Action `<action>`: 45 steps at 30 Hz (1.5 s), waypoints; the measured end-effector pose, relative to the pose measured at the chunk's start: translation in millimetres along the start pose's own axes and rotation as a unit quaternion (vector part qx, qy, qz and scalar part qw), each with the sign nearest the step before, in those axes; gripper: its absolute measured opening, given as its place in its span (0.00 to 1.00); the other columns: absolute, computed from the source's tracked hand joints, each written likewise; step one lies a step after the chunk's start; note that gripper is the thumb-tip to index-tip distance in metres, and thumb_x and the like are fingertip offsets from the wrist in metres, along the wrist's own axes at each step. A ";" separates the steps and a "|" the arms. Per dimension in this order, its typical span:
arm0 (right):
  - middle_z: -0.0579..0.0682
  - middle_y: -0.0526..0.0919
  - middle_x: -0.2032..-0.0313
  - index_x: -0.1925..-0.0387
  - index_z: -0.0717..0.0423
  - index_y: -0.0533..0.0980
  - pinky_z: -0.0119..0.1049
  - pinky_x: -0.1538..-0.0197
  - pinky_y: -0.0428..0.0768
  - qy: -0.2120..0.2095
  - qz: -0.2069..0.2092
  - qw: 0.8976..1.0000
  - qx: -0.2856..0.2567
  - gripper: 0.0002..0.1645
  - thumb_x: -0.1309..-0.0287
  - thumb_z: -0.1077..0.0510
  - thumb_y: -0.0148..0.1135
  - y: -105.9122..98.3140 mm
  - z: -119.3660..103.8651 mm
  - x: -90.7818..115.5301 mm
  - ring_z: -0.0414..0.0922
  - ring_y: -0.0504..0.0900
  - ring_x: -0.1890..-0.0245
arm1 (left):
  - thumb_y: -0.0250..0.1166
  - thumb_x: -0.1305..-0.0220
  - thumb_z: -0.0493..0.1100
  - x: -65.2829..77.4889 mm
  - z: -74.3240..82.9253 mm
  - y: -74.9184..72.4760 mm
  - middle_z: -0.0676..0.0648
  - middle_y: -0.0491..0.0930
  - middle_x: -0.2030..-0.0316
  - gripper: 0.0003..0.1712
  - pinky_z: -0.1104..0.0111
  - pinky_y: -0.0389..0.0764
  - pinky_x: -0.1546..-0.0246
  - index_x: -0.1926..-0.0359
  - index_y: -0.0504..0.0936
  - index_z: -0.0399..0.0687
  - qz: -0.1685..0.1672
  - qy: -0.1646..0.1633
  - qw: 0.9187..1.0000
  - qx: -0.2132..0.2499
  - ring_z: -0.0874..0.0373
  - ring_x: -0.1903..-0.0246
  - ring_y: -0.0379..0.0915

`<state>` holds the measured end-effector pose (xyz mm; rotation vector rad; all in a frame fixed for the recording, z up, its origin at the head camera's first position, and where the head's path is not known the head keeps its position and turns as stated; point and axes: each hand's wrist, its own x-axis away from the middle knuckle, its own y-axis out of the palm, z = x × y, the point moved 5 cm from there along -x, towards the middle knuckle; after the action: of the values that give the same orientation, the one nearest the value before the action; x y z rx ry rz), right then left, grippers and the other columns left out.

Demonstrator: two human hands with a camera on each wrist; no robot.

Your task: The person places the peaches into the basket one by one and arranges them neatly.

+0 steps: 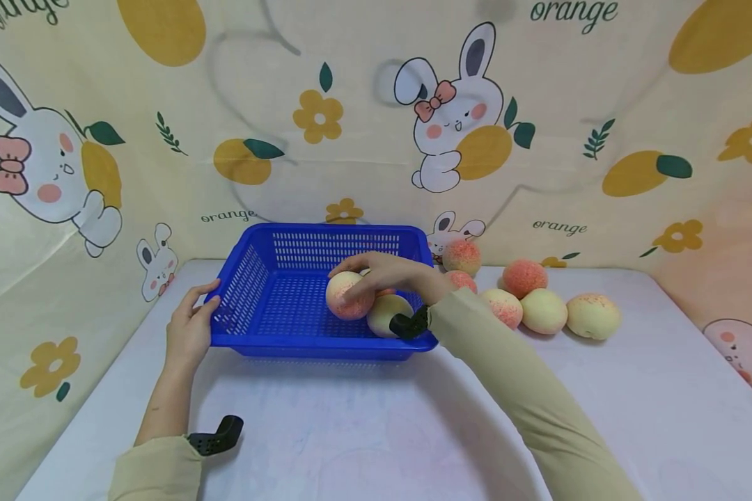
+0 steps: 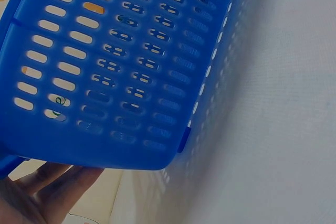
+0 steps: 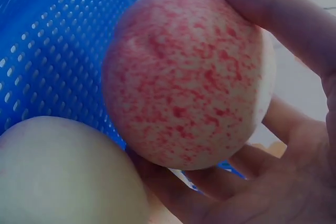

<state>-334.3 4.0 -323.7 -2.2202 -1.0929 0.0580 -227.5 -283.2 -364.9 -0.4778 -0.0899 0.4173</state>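
Note:
A blue plastic basket [image 1: 326,342] with slotted sides stands on the white table. My left hand [image 1: 189,325] grips its left rim, fingertips at the edge; in the left wrist view the fingers [image 2: 68,187] show beside the basket's end wall [image 2: 100,77]. Inside the basket, toward its right side, my right hand [image 1: 391,273] holds a red-speckled peach [image 1: 346,298]. The right wrist view shows thumb and fingers curled round this peach [image 3: 184,77]. A pale peach [image 1: 381,314] lies in the basket right beside it, and other fruit is partly hidden under the hand.
Right of the basket, several peaches lie on the table [image 1: 351,431], among them a red one [image 1: 525,278], a pale one [image 1: 544,311] and a speckled one [image 1: 593,316]. My right forearm passes in front of some. A patterned cloth [image 1: 363,153] hangs behind the table.

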 end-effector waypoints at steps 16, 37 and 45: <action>0.45 0.76 0.44 0.45 0.42 0.78 0.39 0.49 0.77 0.062 -0.119 0.991 0.010 0.29 0.52 0.53 0.72 18.9 2.4 -4.3 0.46 0.73 0.47 | 0.44 0.26 0.53 1.2 4.6 4.6 0.32 0.66 0.35 0.25 0.48 0.69 0.47 0.32 0.66 0.59 -0.007 -0.004 1.000 0.006 0.34 0.40 0.67; 0.51 0.79 0.44 0.42 0.45 0.75 0.49 0.42 0.72 0.010 -0.046 0.996 -0.078 0.27 0.44 0.53 0.66 -8.9 3.1 24.8 0.51 0.79 0.46 | 0.45 0.26 0.54 0.7 1.2 1.8 0.33 0.69 0.37 0.25 0.55 0.71 0.52 0.32 0.66 0.58 -0.003 0.003 1.000 -0.010 0.35 0.41 0.69; 0.57 0.79 0.45 0.40 0.51 0.72 0.55 0.45 0.73 -0.029 -0.003 0.995 -0.098 0.26 0.40 0.55 0.62 -22.5 1.9 38.9 0.64 0.75 0.48 | 0.45 0.27 0.54 1.4 0.6 -0.9 0.34 0.69 0.37 0.25 0.67 0.70 0.61 0.32 0.66 0.58 0.000 -0.001 1.000 -0.012 0.37 0.43 0.71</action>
<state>-325.1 43.0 -303.1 -2.4030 -1.1817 0.0129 -226.0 -283.1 -363.9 -0.5011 -0.0967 0.4162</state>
